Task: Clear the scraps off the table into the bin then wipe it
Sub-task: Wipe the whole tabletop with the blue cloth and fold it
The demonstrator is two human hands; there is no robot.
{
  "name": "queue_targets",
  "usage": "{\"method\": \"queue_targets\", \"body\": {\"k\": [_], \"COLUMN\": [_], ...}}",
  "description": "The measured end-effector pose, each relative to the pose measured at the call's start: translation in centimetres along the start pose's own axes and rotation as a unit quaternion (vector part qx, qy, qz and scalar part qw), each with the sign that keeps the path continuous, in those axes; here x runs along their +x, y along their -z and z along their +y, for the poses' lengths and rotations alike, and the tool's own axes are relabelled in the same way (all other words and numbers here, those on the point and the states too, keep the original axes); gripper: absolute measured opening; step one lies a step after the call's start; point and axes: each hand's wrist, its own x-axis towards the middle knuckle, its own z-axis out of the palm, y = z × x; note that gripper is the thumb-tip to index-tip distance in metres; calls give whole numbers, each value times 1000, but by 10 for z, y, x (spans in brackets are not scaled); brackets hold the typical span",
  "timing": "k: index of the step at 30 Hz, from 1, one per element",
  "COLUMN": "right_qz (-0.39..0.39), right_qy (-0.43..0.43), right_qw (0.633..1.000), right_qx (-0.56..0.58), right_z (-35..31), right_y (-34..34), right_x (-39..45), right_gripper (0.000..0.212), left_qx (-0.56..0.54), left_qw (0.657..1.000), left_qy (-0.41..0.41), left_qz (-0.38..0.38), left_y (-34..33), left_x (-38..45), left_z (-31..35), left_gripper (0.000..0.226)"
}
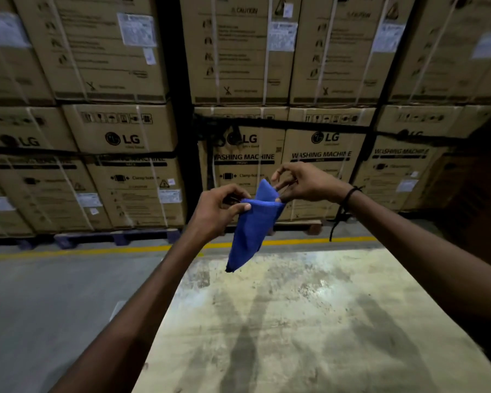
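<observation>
Stacked brown cardboard washing-machine boxes [321,154] fill bkgd. Pale stained flat tabletop [309,321] below. Folded blue cloth [253,225] hangs above table's far edge, left hand [219,211] & right hand [304,185] both pinching its top.

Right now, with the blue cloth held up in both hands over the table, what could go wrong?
1. The blue cloth is only pinched at its top edge by the left hand and right hand, so it could slip.
2. It hangs near the table's far edge and might land on the floor.
</observation>
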Motion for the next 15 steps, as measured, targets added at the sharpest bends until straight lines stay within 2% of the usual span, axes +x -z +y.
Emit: {"method": "queue_targets", "body": {"k": [6,12,15], "right_qz": [-55,-87,-85], "right_qy": [68,94,100], "right_qw": [996,992,991], "right_qx": [25,14,8], "right_z": [-25,-46,-52], "right_y": [26,39,42], "right_x": [-1,1,0], "right_gripper": [38,38,37], "left_qx": [41,0,-9], "left_qw": [997,998,998], "left_qy": [-69,-61,-55], "left_qz": [8,-22,-8], "left_y": [15,20,19], "left_x": [21,31,34], "left_z": [26,40,45], "left_gripper": [14,10,10]}}
